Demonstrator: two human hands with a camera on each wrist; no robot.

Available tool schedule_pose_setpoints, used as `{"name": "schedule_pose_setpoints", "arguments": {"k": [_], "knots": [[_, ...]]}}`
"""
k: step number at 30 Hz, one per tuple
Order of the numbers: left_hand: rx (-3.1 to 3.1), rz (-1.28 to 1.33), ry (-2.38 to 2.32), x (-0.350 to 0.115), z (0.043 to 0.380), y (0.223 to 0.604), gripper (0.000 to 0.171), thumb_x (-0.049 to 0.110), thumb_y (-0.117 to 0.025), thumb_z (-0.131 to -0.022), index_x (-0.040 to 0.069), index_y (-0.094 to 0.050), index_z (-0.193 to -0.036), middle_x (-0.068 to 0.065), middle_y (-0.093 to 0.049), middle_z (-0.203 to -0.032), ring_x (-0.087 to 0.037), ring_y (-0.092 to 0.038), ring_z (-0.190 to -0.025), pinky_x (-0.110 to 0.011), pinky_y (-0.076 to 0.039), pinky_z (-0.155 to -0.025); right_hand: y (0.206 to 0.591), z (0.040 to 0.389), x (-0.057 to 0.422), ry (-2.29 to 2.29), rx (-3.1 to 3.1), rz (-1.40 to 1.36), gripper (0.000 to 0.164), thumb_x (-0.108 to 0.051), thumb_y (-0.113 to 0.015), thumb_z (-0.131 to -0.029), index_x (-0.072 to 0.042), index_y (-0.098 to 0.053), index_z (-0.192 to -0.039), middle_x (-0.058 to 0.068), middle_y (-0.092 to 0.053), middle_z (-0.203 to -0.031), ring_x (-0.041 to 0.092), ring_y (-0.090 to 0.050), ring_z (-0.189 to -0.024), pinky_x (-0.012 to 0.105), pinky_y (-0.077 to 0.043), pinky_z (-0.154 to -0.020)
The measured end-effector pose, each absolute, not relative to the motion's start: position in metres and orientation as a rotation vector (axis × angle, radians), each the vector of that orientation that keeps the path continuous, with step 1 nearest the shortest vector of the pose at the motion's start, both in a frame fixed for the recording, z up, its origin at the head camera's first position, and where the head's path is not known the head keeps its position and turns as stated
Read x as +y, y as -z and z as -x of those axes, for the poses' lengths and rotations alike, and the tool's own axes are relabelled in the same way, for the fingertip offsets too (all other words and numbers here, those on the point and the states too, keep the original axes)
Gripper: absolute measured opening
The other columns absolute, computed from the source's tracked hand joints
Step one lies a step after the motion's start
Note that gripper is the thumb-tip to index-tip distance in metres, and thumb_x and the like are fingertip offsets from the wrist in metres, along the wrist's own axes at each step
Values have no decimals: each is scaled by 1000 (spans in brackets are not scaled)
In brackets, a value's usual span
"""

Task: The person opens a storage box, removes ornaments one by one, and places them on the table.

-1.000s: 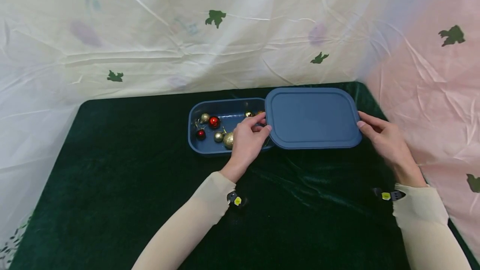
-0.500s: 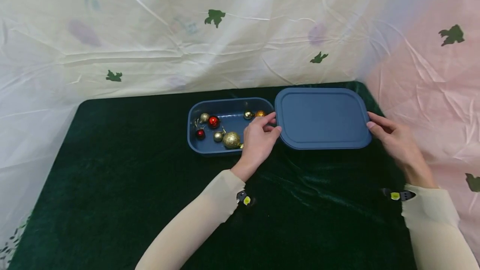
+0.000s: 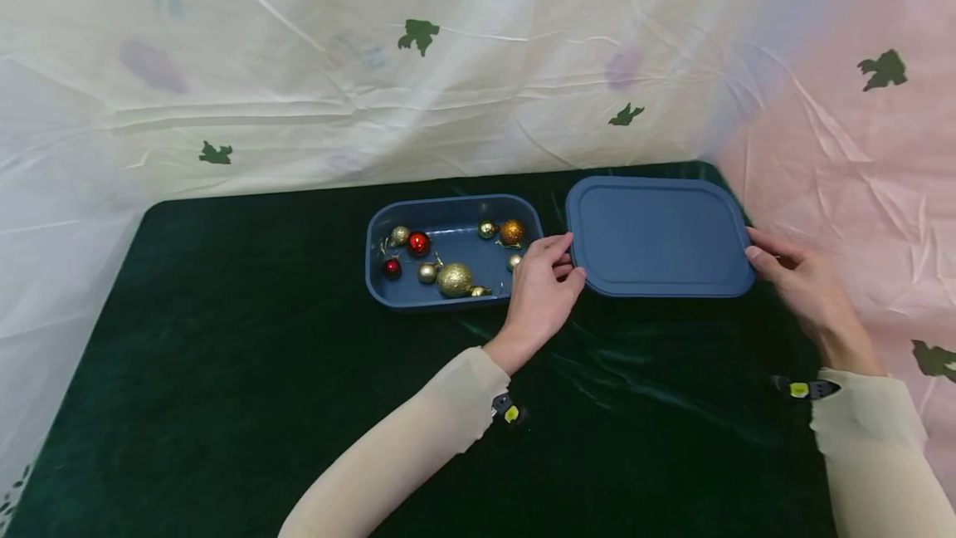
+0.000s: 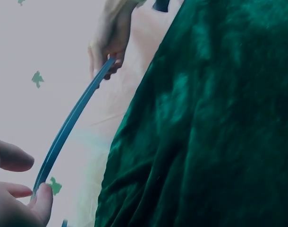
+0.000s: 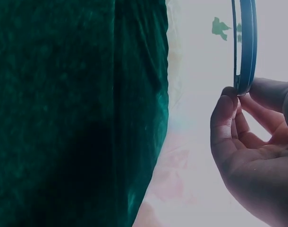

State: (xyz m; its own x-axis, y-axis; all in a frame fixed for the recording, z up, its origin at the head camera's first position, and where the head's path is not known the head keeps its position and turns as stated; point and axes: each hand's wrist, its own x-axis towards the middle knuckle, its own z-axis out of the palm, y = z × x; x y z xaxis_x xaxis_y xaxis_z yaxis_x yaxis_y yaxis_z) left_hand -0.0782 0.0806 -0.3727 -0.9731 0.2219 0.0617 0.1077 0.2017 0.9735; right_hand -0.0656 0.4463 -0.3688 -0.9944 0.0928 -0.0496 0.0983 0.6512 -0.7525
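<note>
A flat blue rounded lid [image 3: 660,237] is held level by its two short ends, just right of a matching blue box [image 3: 448,201]. My left hand [image 3: 543,291] pinches the lid's left end, overlapping the box's right front corner in the head view. At the opposite end, my right hand [image 3: 810,293] grips the rim between thumb and fingers, seen closely in the right wrist view. Inside the box lie several small baubles: a large gold glitter bauble [image 3: 454,280], a red bauble [image 3: 419,243], an orange bauble [image 3: 511,232] and smaller gold ones.
Dark green velvet cloth [image 3: 284,372] covers the table. A pale curtain [image 3: 299,65] with green leaf shapes hangs right behind it, and a pink curtain [image 3: 821,148] borders the right side.
Both hands have carried the lid to the right, away from over the box. More of the box's right half and its baubles now show, with a gap between box and lid.
</note>
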Motion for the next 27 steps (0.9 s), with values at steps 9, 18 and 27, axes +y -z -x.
{"name": "schedule_pose_setpoints", "arguments": {"k": [9, 18, 27], "knots": [[2321, -389, -1801, 95, 60, 382, 54, 13, -62, -102, 1, -47, -153, -14, -37, -164, -24, -57, -131, -37, -39, -117, 378, 66, 460, 1493, 2833, -105, 45, -11, -60, -105, 0, -54, -148, -37, -62, -103, -13, -60, -87, 2, -44, -76], [2353, -390, -1658, 103, 50, 394, 57, 15, -60, -103, 1, -44, -155, -13, -27, -169, -27, -33, -150, -42, -30, -122, 381, 67, 466, 1139, 2765, -146, 61, -36, -48, -110, 6, -41, -154, 13, -61, -140, -19, -56, -93, 3, -44, -77], [2365, -334, -1587, 101, 56, 409, 60, 17, -60, -102, 0, -40, -157, -15, -24, -170, -33, -26, -154, -44, -25, -124, 388, 76, 459, 938, 2793, -122, 59, -37, -50, -110, 4, -47, -152, 36, -59, -134, -17, -54, -86, 17, -46, -79]]}}
